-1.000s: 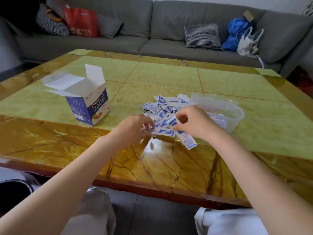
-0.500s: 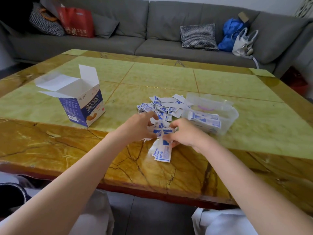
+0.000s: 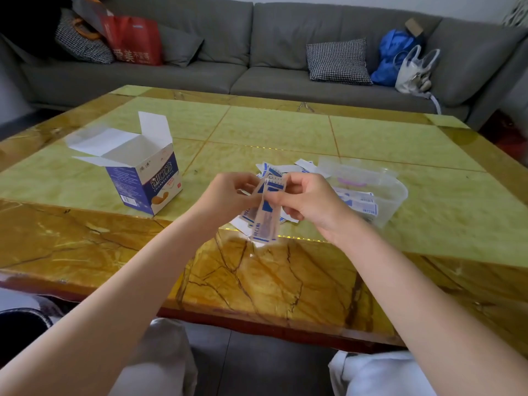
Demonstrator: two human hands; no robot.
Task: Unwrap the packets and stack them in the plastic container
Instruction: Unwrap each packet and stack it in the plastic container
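Nearest, at 6 o'clock, two knees in pale trousers below the red-trimmed near edge of the table (image 3: pixel 85 247); bare amber marble between that edge and the hands. Raised above the table near the middle, left hand (image 3: pixel 228 195) and right hand (image 3: pixel 305 201) close together, fingers of both curled and pinching one blue-and-white packet (image 3: pixel 267 215), held upright with its lower end hanging free and its top spread apart between the two hands. Under and just beyond the hands, a loose pile of packets (image 3: pixel 288 170) lying flat on the green inlay, partly hidden by the hands. At 3 o'clock of the hands, just beside the pile, a clear plastic container (image 3: pixel 391 192) with several packets lying flat inside. At 9 o'clock, well apart from the pile, an open blue-and-white cardboard box (image 3: pixel 145 181), flaps up, inside not visible. Wide bare green surface toward 12 o'clock up to the far edge. Beyond that, a grey sofa (image 3: pixel 257 47) with a checked cushion (image 3: pixel 338 62), a red bag (image 3: pixel 134 41) at 11 o'clock, a blue bag (image 3: pixel 391 55) and a clear plastic bag (image 3: pixel 414 70) at 1 o'clock.
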